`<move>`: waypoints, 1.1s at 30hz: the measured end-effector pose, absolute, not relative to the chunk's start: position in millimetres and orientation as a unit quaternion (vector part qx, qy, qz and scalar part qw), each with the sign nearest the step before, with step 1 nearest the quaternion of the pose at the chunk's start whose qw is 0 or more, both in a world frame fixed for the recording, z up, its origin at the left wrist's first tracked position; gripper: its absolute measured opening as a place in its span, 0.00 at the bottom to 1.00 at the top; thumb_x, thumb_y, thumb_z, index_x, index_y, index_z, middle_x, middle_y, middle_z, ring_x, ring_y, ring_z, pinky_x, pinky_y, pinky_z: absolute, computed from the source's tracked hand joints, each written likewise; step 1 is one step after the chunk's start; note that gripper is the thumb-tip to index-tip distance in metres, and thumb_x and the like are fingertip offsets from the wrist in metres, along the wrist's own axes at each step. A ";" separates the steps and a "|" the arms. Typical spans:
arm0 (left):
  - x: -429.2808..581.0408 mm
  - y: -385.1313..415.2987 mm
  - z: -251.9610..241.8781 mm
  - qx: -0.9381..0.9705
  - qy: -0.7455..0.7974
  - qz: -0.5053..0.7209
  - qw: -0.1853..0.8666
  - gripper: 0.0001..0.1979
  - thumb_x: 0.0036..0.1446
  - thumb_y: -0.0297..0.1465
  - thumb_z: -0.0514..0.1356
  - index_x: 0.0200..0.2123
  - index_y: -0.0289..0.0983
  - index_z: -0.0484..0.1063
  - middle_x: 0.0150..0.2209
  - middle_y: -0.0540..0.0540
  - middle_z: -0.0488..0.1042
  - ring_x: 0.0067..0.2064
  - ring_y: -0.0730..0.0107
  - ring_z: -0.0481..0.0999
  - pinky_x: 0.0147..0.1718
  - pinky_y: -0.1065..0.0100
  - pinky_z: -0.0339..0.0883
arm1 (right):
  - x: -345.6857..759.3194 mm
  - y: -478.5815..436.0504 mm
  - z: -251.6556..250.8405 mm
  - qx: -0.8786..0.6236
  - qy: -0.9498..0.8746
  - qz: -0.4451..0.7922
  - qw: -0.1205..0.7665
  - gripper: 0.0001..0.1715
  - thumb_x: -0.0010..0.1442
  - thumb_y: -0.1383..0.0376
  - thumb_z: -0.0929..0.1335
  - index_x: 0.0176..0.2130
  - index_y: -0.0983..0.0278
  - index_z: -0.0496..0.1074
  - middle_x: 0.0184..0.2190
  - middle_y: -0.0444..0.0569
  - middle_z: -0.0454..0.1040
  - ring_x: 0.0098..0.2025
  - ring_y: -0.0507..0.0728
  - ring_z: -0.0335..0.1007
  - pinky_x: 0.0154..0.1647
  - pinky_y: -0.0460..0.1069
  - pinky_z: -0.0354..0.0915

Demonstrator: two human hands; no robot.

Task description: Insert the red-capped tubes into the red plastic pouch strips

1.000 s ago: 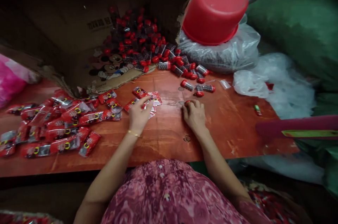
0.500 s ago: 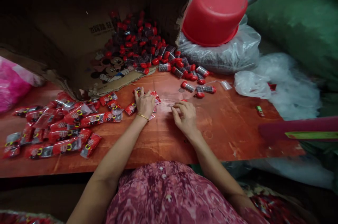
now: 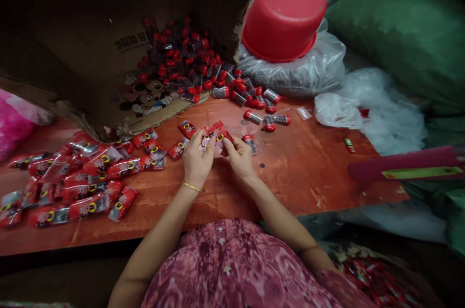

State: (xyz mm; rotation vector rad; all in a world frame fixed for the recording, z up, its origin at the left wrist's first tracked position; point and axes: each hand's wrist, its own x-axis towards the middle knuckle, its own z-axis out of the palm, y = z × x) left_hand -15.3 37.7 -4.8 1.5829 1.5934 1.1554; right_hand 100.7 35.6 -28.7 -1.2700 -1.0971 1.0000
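Observation:
My left hand point(image 3: 196, 159) and my right hand point(image 3: 240, 157) meet over the middle of the red-brown table point(image 3: 290, 172). Together they pinch a small red printed packet point(image 3: 217, 132) held just above the tabletop. A red-capped clear tube point(image 3: 249, 142) sits against the outer fingers of my right hand. More flat red packets point(image 3: 187, 129) lie just left of my left hand. A gold bracelet is on my left wrist.
Many filled red packets point(image 3: 83, 177) cover the left of the table. A tipped cardboard box point(image 3: 119, 56) spills several red-capped tubes point(image 3: 203, 63). An upturned red basin point(image 3: 283, 20) rests on a plastic bag; green sacks point(image 3: 399, 32) and clear bags lie right.
My left hand lifted a red packet off the table. My right hand moved left with a tube to meet it, and both now hold the packet.

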 end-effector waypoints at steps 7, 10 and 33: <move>-16.6 22.8 -3.6 0.257 0.495 0.369 0.743 0.23 0.38 0.50 0.64 0.30 0.37 0.73 0.27 0.48 0.76 0.32 0.67 0.75 0.31 0.69 0.66 | 103.6 19.2 -32.6 -0.534 -0.555 0.328 0.547 0.16 0.58 0.58 0.61 0.23 0.63 0.63 0.19 0.41 0.62 0.23 0.49 0.58 0.26 0.45 0.58; -13.2 20.4 -6.1 0.159 0.454 0.390 0.785 0.21 0.33 0.44 0.70 0.29 0.37 0.73 0.28 0.50 0.76 0.31 0.71 0.74 0.32 0.70 0.67 | 102.0 15.8 -34.9 -0.514 -0.562 0.348 0.546 0.13 0.58 0.59 0.61 0.27 0.63 0.66 0.22 0.43 0.66 0.25 0.50 0.61 0.28 0.45 0.60; -18.2 22.2 -0.6 0.052 0.485 0.440 0.754 0.05 0.49 0.29 0.64 0.29 0.35 0.70 0.24 0.49 0.76 0.26 0.72 0.75 0.26 0.72 0.67 | 183.3 5.0 -60.9 -0.769 -0.618 0.033 0.158 0.23 0.55 0.58 0.65 0.48 0.69 0.67 0.42 0.60 0.71 0.42 0.65 0.64 0.41 0.58 0.61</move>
